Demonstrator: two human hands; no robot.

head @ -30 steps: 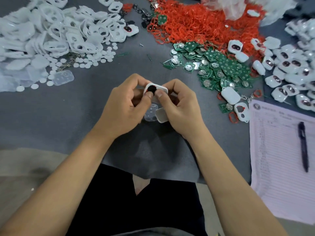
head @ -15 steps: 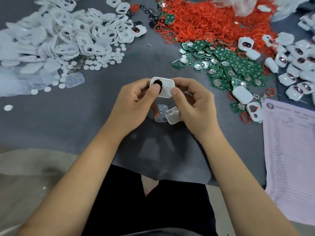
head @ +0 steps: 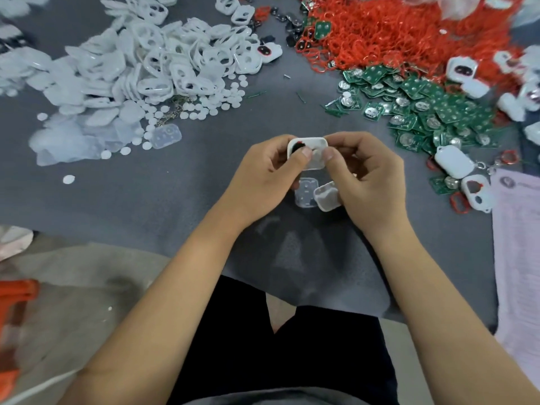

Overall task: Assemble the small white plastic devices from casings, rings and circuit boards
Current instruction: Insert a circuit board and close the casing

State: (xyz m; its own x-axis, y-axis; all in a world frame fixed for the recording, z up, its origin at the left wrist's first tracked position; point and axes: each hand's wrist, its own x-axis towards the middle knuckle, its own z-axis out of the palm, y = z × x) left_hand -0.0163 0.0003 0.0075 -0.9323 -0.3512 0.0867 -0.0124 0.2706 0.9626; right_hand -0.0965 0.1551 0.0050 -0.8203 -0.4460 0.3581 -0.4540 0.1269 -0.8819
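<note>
My left hand (head: 264,176) and my right hand (head: 369,176) hold one small white casing (head: 314,157) between them above the grey cloth. Both thumbs press on its face, and a black part with a bit of red shows at its left end. Under my right palm sits a second white casing half (head: 327,197), held by the lower fingers. Beside it is a clear plastic pad (head: 305,192); I cannot tell whether it lies on the cloth or is held.
White casings and round discs (head: 163,68) are heaped at the back left. Red rings (head: 394,33) are piled at the back, green circuit boards (head: 432,109) at the right. Finished devices (head: 453,163) and a paper sheet (head: 520,244) lie at the right edge.
The casing has been turned and raised between my hands, and my thumbs have closed in over its face. The view has shifted, so the piles sit lower in frame.
</note>
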